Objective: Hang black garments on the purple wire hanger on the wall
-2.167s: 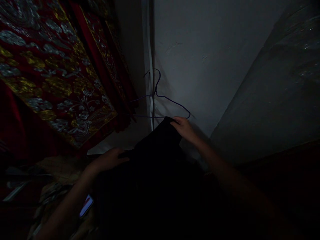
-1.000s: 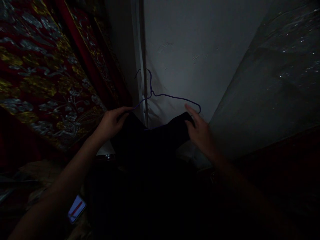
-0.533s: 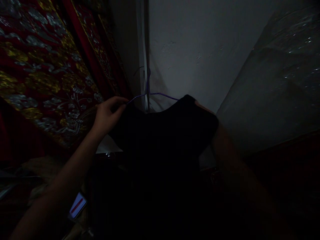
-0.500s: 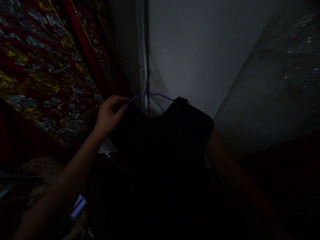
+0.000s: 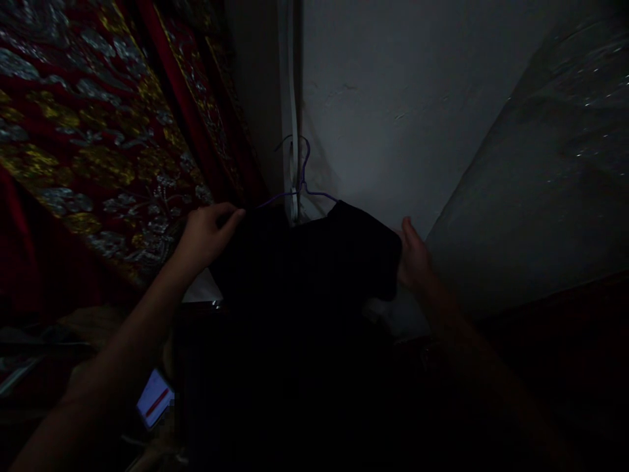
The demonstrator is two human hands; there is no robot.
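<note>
A very dark, black short-sleeved top (image 5: 314,269) hangs on a thin purple wire hanger (image 5: 322,193). My left hand (image 5: 206,233) pinches the top's left shoulder close to the hanger's arm, thumb and forefinger together. At the opposite side, my right hand (image 5: 415,259) is at the edge of the right sleeve with its thumb sticking up, apart from the fingers. Some of its fingers are hidden by the sleeve. Below the shoulders, the top merges into shadow.
The hanger's hook is by a pale vertical strip (image 5: 293,78) on the grey wall (image 5: 393,85). Red cloth with gold and silver embroidery (image 5: 88,131) covers the left. A lit phone (image 5: 155,398) lies lower left. Shiny clear plastic sheeting (image 5: 565,144) covers the right.
My right hand has come out from behind the right shoulder to the sleeve's outer edge, and that sleeve now hangs lower. My left hand stays at the left shoulder.
</note>
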